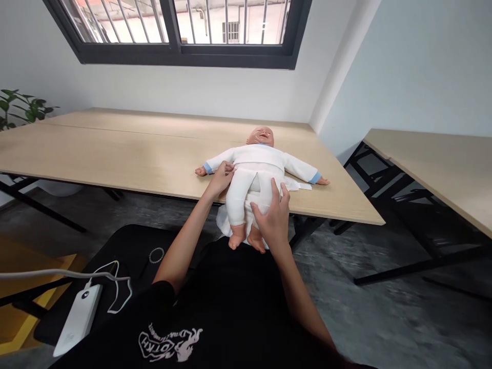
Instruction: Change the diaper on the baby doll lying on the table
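Observation:
A baby doll [258, 154] lies on its back at the table's front edge, its head away from me and its feet hanging past the edge. It wears a white top with blue cuffs and white trousers [236, 192]. My left hand [223, 178] is at the waist on the left, its fingertips pinched together on the trousers' upper edge. Over the leg on the right rests my right hand [273, 212], thumb and fingers spread apart on the cloth. What looks like a white diaper [223, 220] lies under the doll; a white tab [305, 186] sticks out at right.
The wooden table [115, 148] stands against the wall below a barred window [230, 25]. A second table [434, 154] is at right. On a black chair [126, 246] at left are a white power bank [79, 318], its cable and a bracelet [156, 255]. A plant [26, 105] shows at far left.

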{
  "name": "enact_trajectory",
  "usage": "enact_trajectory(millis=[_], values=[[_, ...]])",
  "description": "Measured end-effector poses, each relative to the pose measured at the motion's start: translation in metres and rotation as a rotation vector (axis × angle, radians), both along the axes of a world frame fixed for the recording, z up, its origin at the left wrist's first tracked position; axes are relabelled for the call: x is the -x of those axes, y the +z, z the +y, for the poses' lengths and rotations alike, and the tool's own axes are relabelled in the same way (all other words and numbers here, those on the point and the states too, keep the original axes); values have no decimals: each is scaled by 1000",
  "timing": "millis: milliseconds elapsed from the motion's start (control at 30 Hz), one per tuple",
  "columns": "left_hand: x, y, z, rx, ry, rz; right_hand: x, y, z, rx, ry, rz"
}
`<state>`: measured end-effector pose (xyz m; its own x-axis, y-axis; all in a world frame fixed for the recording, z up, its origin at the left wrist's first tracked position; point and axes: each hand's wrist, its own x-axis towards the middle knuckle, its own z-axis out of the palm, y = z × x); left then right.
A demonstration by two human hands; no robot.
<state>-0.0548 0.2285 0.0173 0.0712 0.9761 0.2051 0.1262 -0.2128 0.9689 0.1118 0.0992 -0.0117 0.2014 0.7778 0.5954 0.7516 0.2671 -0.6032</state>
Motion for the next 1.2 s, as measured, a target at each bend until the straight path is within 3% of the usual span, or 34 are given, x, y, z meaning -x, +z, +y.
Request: enact_trajectory(millis=[167, 300, 400, 567, 700, 833, 967, 1067, 1200], values=[[-4, 0, -12, 176, -86, -127, -14, 5, 8, 42, 70, -98], [-11, 2, -17, 244, -114, -92, -36, 15, 18, 106, 89, -110], [-15, 2, -15, 186, -145, 87, -50, 22, 19, 168, 93, -121], [-5, 1, -5, -154, -72, 511, -54, 25, 11, 169, 78, -141], [9, -6, -4, -192, 17, 866, -49, 20, 9, 152, 21, -228], [19, -14, -3, -219, 30, 1023, -47, 16, 9, 162, -16, -266], [20, -13, 2, -204, 8, 1046, -47, 15, 9, 160, -16, -263], [19, -9, 8, -261, 88, 1012, -48, 12, 9, 127, -12, -252], [19, -8, 23, -268, 103, 825, -49, 7, 10, 76, 8, -255]])
